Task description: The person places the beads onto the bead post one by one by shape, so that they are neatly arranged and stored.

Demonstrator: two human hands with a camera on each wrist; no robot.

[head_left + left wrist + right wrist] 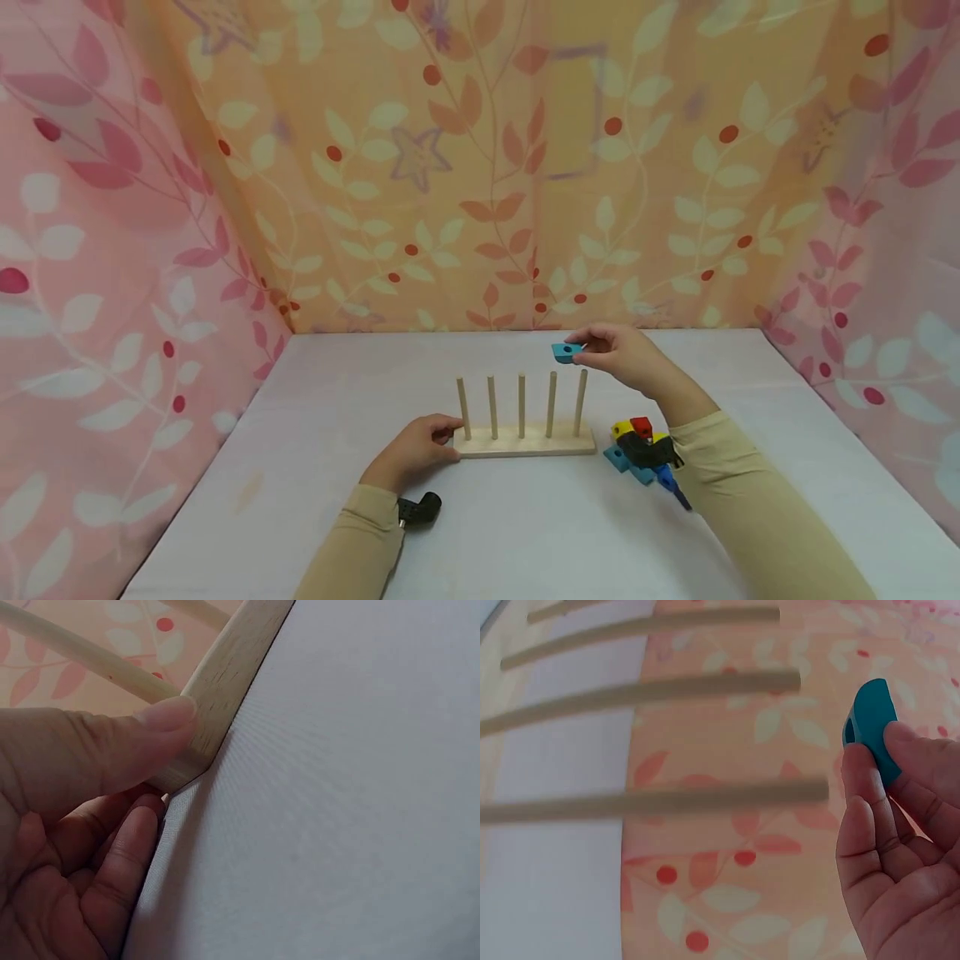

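A wooden peg stand (525,443) with several upright pegs sits on the table. My left hand (416,450) holds the left end of its base. In the left wrist view the thumb (169,715) lies on the wooden base (225,682) and the fingers curl at its end. Above the right-hand pegs, my right hand (618,354) pinches a blue block (566,352) with a hole through it. The right wrist view shows this blue block (871,724) between thumb and fingers, apart from the pegs (727,796).
Right of the stand lies a pile of blocks, among them a red block (641,427), a yellow block (622,428) and a light blue block (617,457). The right wrist's black camera (647,451) partly hides them. A patterned curtain (480,208) stands behind the white table (360,375).
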